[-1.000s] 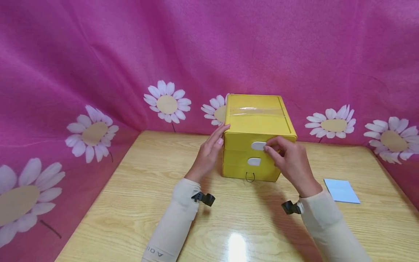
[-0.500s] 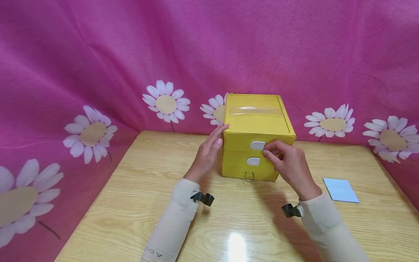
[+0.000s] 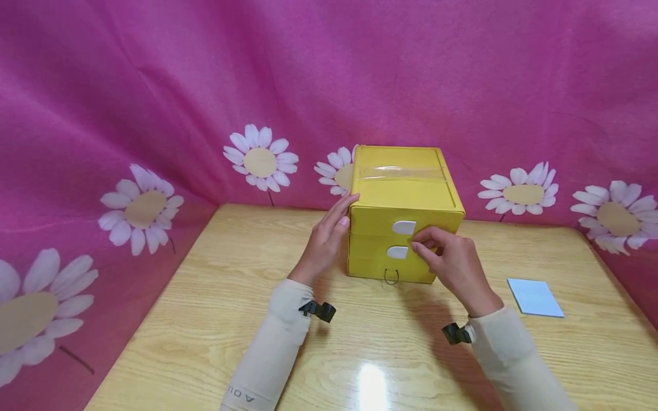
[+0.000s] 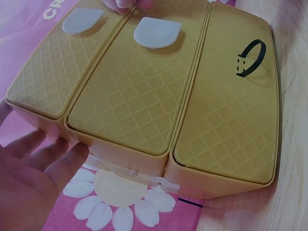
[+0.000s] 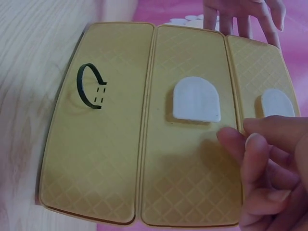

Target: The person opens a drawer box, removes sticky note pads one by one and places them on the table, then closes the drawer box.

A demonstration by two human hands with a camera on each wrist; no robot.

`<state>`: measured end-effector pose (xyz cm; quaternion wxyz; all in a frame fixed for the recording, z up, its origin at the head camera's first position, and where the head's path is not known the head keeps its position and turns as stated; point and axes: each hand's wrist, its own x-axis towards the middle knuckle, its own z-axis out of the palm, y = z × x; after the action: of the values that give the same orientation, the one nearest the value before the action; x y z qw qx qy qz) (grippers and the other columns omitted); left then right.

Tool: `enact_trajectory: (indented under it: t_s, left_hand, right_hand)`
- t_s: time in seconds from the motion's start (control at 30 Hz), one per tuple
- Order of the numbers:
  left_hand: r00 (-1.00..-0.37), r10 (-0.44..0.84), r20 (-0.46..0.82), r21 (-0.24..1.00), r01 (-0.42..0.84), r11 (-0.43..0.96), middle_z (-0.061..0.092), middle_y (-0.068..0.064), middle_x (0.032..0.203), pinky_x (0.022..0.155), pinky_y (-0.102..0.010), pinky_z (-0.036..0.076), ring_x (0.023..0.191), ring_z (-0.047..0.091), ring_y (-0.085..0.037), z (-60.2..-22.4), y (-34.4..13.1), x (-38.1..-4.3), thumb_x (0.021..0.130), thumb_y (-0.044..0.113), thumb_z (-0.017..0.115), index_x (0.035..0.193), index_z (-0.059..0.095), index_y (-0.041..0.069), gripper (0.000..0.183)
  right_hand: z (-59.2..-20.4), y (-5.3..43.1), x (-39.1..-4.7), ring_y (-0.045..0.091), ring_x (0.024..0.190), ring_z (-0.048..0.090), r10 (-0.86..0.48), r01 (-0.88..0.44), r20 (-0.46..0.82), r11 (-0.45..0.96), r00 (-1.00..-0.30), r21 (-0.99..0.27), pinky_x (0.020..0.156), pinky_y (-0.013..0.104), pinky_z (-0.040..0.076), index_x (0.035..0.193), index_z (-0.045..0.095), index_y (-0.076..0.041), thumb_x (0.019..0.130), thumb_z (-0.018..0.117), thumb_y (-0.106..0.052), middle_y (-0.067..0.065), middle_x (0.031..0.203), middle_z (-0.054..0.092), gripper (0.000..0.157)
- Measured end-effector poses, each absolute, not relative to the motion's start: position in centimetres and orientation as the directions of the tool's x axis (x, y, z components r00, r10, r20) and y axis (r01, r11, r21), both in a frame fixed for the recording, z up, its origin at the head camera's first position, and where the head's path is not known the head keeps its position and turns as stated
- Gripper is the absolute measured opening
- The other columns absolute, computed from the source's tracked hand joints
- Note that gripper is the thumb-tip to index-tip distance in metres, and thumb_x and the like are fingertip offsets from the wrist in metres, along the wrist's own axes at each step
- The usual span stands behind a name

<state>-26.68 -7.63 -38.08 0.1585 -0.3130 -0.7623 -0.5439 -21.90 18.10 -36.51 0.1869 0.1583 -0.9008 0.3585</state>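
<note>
A yellow three-drawer cabinet [image 3: 370, 225] stands on the table, its drawers flush. White rounded tabs serve as pulls on the top drawer [image 3: 404, 227] and middle drawer [image 3: 397, 252]; the bottom one has a thin black loop [image 3: 392, 277]. My left hand [image 3: 321, 245] rests its outstretched fingers along the cabinet's left side, as the left wrist view also shows. Close in front of the drawer fronts is my right hand [image 3: 454, 260], thumb and fingers loosely bent, holding nothing. In the right wrist view its fingertips [image 5: 231, 139] hover beside the middle white tab [image 5: 196, 99].
A light blue square pad [image 3: 536, 297] lies on the wooden table [image 3: 205, 319] to the right. Clear tape [image 3: 403, 173] crosses the cabinet's top. A pink cloth [image 3: 329, 68] with daisies hangs behind and at the sides.
My right hand has come away from the top drawer's white tab and moved slightly down toward the middle one. The left hand has stayed against the cabinet's side.
</note>
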Motion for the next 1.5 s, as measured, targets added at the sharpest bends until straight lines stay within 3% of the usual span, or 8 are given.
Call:
enact_trajectory:
  t_s: [0.23,0.6,0.8,1.03,1.4,1.5]
  left_hand:
    - [-0.752,0.306,0.585,0.724,0.653,0.221,0.027,0.009,0.157,0.116,-0.036,0.025,0.143,0.024,-0.008,-38.0,-7.6,-26.8,0.103,0.035,0.032,0.149,0.038,0.027,0.047]
    - [-0.737,0.309,0.601,0.713,0.669,0.209,0.028,0.007,0.157,0.116,-0.035,0.024,0.143,0.025,-0.01,-38.1,-7.6,-26.9,0.103,0.03,0.032,0.149,0.038,0.023,0.046]
    - [-0.745,0.306,0.593,0.721,0.66,0.211,0.028,-0.002,0.157,0.116,-0.036,0.024,0.143,0.025,-0.014,-37.9,-7.6,-26.6,0.103,0.018,0.035,0.148,0.039,0.015,0.045]
    - [-0.749,0.312,0.585,0.729,0.654,0.204,0.031,-0.016,0.154,0.116,-0.037,0.025,0.143,0.028,-0.024,-35.1,-7.6,-24.2,0.101,0.009,0.035,0.145,0.041,0.002,0.044]
    - [-0.747,0.313,0.587,0.728,0.656,0.198,0.031,-0.017,0.154,0.116,-0.038,0.024,0.143,0.028,-0.024,-34.8,-7.6,-24.0,0.101,0.008,0.035,0.144,0.04,0.001,0.044]
    - [-0.736,0.31,0.602,0.712,0.67,0.209,0.031,-0.007,0.156,0.116,-0.037,0.025,0.143,0.028,-0.018,-36.3,-7.6,-25.3,0.103,0.02,0.034,0.147,0.04,0.011,0.045]
  right_hand:
    - [-37.0,18.1,-22.0,0.013,0.049,0.057,-0.152,-0.404,0.423,0.683,-0.893,-0.608,0.043,0.026,0.048,0.093,0.07,-0.012,0.088,0.071,-0.014,0.003,0.078,0.071,0.005]
    - [-37.2,18.0,-22.3,0.014,0.047,0.057,-0.16,-0.412,0.427,0.682,-0.89,-0.604,0.042,0.026,0.048,0.091,0.07,-0.009,0.088,0.071,-0.017,0.004,0.076,0.071,0.008]
    - [-37.3,18.0,-22.4,0.011,0.046,0.055,-0.162,-0.421,0.439,0.684,-0.884,-0.595,0.042,0.026,0.048,0.091,0.07,-0.008,0.089,0.069,-0.018,0.004,0.076,0.071,0.01]
    - [-37.3,18.0,-22.6,0.011,0.047,0.056,-0.163,-0.425,0.442,0.682,-0.882,-0.595,0.042,0.026,0.048,0.091,0.07,-0.008,0.09,0.069,-0.019,0.004,0.078,0.071,0.011]
    - [-37.5,17.9,-22.5,0.011,0.045,0.055,-0.17,-0.413,0.416,0.676,-0.893,-0.611,0.042,0.026,0.048,0.09,0.07,-0.011,0.088,0.071,-0.015,0.004,0.077,0.071,0.005]
    - [-37.5,17.9,-22.5,0.011,0.045,0.055,-0.171,-0.409,0.41,0.678,-0.896,-0.611,0.042,0.026,0.047,0.09,0.07,-0.012,0.088,0.071,-0.015,0.004,0.076,0.071,0.005]
